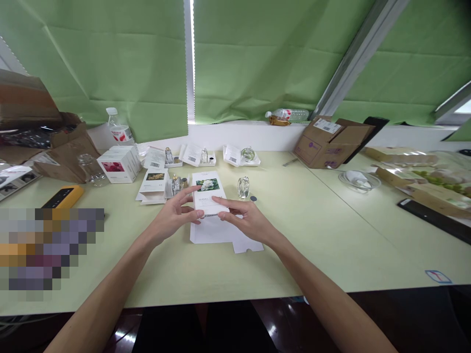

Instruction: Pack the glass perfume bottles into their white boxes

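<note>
Between my two hands is a white carton (pixel 208 196) printed with a white flower on green leaves. My left hand (pixel 175 213) grips its left side, thumb at the near edge and a finger on the printed face. From the right, my right hand (pixel 245 220) holds the near right corner, fingers lying over the top. Under the carton, a white unfolded card sheet (pixel 211 234) with a notched flap lies on the table. Just beyond my right hand stands a clear glass bottle (pixel 243 187), with a small dark disc (pixel 253 198) beside it.
Left of the carton lies an opened flower-printed box (pixel 153 185) beside small bottles (pixel 177 185). Behind are several opened cartons with bottles, including a round one (pixel 248 155). A white box (pixel 119 164) stands left; a cardboard box (pixel 327 144) and coiled cable (pixel 358 180) are right.
</note>
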The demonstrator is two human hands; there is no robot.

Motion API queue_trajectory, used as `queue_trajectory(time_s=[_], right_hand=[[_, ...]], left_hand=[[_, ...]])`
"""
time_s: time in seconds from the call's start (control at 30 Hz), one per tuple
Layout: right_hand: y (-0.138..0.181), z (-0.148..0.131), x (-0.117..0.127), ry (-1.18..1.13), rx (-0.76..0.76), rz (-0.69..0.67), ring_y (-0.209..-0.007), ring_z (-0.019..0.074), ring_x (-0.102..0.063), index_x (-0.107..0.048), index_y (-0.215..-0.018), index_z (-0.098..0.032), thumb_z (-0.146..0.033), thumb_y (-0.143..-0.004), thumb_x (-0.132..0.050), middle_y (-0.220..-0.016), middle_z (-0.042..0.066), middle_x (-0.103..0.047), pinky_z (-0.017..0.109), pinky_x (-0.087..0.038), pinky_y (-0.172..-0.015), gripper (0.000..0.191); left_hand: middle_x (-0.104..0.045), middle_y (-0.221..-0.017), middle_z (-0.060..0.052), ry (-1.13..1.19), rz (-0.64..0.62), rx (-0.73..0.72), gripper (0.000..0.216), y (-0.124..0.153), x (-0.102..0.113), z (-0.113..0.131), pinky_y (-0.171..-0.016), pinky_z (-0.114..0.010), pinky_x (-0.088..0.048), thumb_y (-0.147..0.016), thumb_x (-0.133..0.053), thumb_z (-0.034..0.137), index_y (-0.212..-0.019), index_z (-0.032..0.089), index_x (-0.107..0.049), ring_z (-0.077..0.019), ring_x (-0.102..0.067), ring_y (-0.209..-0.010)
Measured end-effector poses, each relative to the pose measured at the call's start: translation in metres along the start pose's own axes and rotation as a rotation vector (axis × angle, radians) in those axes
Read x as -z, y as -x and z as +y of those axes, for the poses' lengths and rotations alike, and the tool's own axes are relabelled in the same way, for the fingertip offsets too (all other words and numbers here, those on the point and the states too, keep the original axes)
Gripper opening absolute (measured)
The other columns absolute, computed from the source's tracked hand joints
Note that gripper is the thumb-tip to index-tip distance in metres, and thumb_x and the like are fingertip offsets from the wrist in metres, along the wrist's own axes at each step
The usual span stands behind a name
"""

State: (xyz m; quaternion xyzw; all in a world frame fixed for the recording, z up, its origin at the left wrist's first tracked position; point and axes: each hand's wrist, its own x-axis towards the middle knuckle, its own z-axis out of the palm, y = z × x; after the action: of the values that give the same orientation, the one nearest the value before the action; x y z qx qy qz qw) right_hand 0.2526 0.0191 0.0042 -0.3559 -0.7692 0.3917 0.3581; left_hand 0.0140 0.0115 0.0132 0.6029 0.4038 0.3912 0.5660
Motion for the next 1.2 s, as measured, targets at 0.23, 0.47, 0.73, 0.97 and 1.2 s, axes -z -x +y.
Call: queue_trajectory(time_s=[0.23,0.47,0.73,0.97,1.2], right_hand=[[0.0003,-0.0006,0.0007,0.030,-0.003,-0.013,-0.082,0.0151,-0.065,-0.055,-0.134,-0.033,-0.042,-0.091,-0.056,-0.134,0.002,-0.059,0.038,-0.056,-0.082,0.044],[-0.0006,-0.0005,-0.0009,0.030,0.023,0.014,-0.097,0.0193,-0.065,-0.058,-0.131,-0.031,-0.042,-0.091,-0.057,-0.130,0.002,-0.063,0.038,-0.056,-0.084,0.042],[-0.0004,0.0005,-0.0013,0.035,0.056,0.017,-0.105,0.0216,-0.063,-0.058,-0.131,-0.033,-0.041,-0.091,-0.057,-0.131,0.002,-0.062,0.040,-0.056,-0.087,0.041],[0.0013,-0.0023,-0.0021,0.039,0.026,0.018,-0.100,0.0212,-0.066,-0.057,-0.132,-0.031,-0.042,-0.088,-0.060,-0.132,0.003,-0.061,0.041,-0.057,-0.089,0.045],[0.0024,-0.0053,-0.0023,0.030,0.053,-0.054,-0.101,0.0208,-0.066,-0.052,-0.137,-0.030,-0.039,-0.091,-0.058,-0.134,0.004,-0.059,0.042,-0.055,-0.093,0.047]], left_hand=[[-0.050,-0.133,-0.011,0.004,-0.001,-0.009,0.067,0.0004,-0.0009,0.0009,-0.084,-0.048,-0.058,-0.081,-0.071,0.037,-0.141,0.034,-0.041,-0.0247,-0.065,-0.099],[-0.048,-0.136,-0.010,-0.017,-0.037,-0.026,0.066,0.0017,0.0003,-0.0006,-0.084,-0.047,-0.057,-0.082,-0.069,0.037,-0.141,0.036,-0.040,-0.0239,-0.065,-0.096],[-0.052,-0.132,-0.009,-0.042,-0.020,-0.031,0.065,0.0013,-0.0012,-0.0029,-0.083,-0.046,-0.056,-0.080,-0.071,0.035,-0.139,0.035,-0.043,-0.0247,-0.064,-0.098],[-0.051,-0.134,-0.009,-0.040,-0.027,-0.041,0.067,0.0022,-0.0028,-0.0011,-0.083,-0.043,-0.057,-0.080,-0.071,0.037,-0.140,0.035,-0.041,-0.0256,-0.062,-0.104],[-0.056,-0.127,-0.005,-0.175,0.076,-0.086,0.063,0.0000,-0.0073,-0.0060,-0.084,-0.038,-0.056,-0.077,-0.073,0.041,-0.134,0.033,-0.045,-0.0240,-0.059,-0.104]])
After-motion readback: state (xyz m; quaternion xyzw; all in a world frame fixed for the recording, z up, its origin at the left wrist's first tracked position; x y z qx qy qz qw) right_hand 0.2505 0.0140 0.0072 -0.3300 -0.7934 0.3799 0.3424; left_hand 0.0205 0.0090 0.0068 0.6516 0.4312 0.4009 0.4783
